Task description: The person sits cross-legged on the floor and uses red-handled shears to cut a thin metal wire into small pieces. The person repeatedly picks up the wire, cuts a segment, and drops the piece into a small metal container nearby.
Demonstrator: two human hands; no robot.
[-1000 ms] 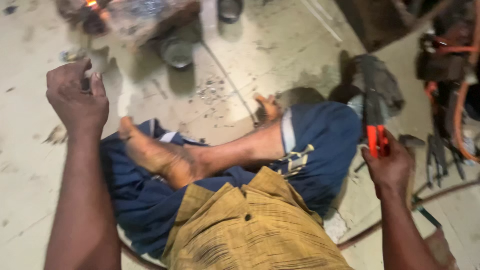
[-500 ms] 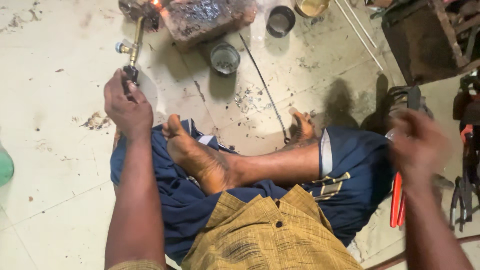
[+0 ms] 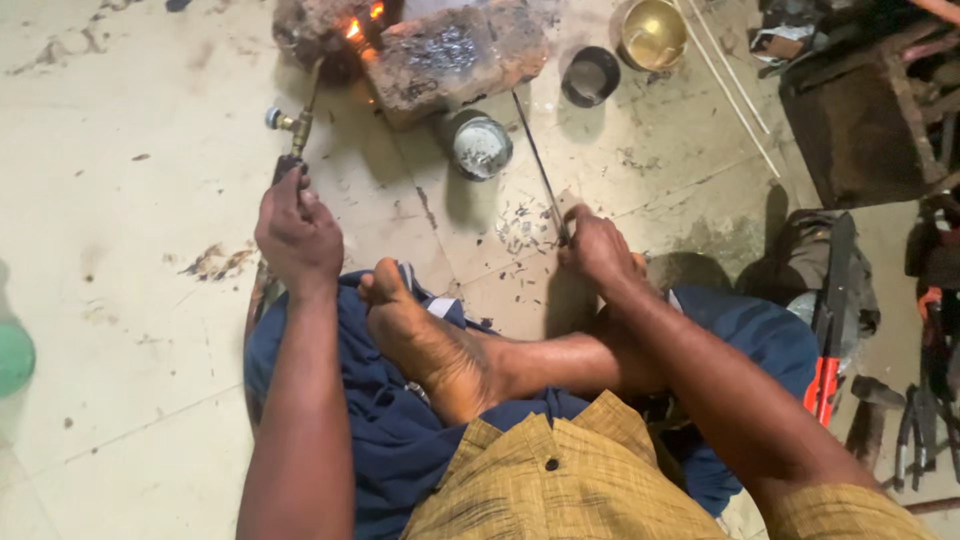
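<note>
Gas torch [image 3: 292, 130], rigid metal, likely hot at its flaming tip, best taken by the rear handle where the left hand [image 3: 297, 232] clasps it; right hand [image 3: 598, 250] pinches a thin stiff rod [image 3: 538, 165] toward the scorched brick [image 3: 455, 60].

the person wears a mustard-yellow woven shirt [image 3: 560, 480] with short sleeves and a dark button below the collar, and a dark blue cloth wrap [image 3: 390, 430] beneath the shirt. arms and feet are bare, no rings or watch showing.
</note>
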